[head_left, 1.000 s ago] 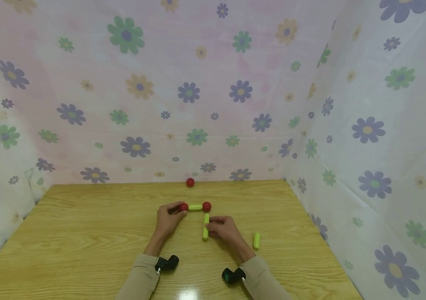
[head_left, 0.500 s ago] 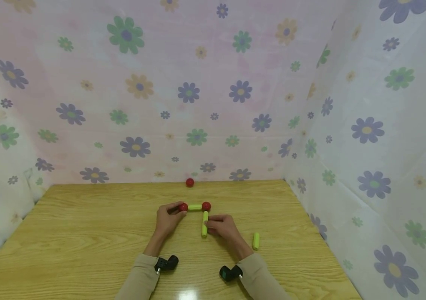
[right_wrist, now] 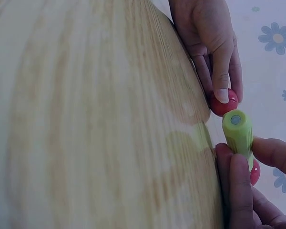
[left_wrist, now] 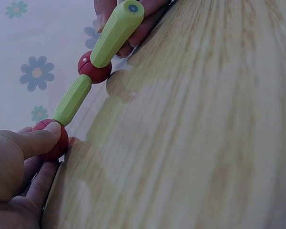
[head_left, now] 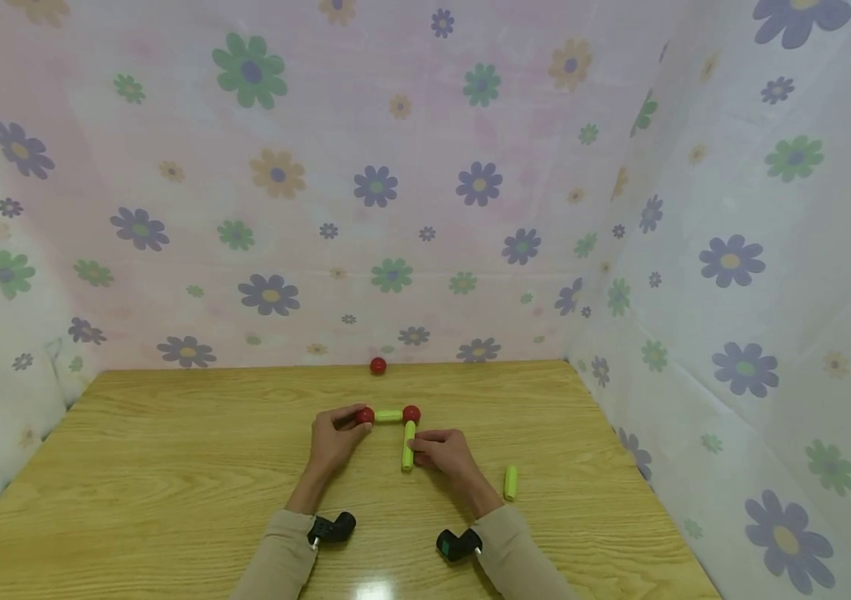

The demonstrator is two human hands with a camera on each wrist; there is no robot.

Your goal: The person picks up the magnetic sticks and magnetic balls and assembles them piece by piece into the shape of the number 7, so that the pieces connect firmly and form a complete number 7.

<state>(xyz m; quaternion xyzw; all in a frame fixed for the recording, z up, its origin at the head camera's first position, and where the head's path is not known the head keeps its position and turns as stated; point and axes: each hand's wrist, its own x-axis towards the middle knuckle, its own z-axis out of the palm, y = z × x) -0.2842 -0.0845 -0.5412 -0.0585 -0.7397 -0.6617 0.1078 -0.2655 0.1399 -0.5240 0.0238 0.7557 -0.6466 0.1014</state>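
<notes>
On a wooden surface [head_left: 170, 483], the left hand [head_left: 337, 437] pinches the left red ball [head_left: 367, 415]. A short green stick [head_left: 388, 416] joins it to the right red ball [head_left: 411, 413], its long axis parallel to the far edge. The right hand [head_left: 446, 454] pinches a long green stick [head_left: 407, 458], one end touching the right red ball, the other pointing toward the near edge. A loose green stick [head_left: 511, 483] lies toward the right edge, its long axis running near to far.

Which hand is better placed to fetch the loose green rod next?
Probably the right hand: the loose green rod lies close by on its right, while the left hand is farther off, pinching a red ball. The right would first have to release its held green rod.
</notes>
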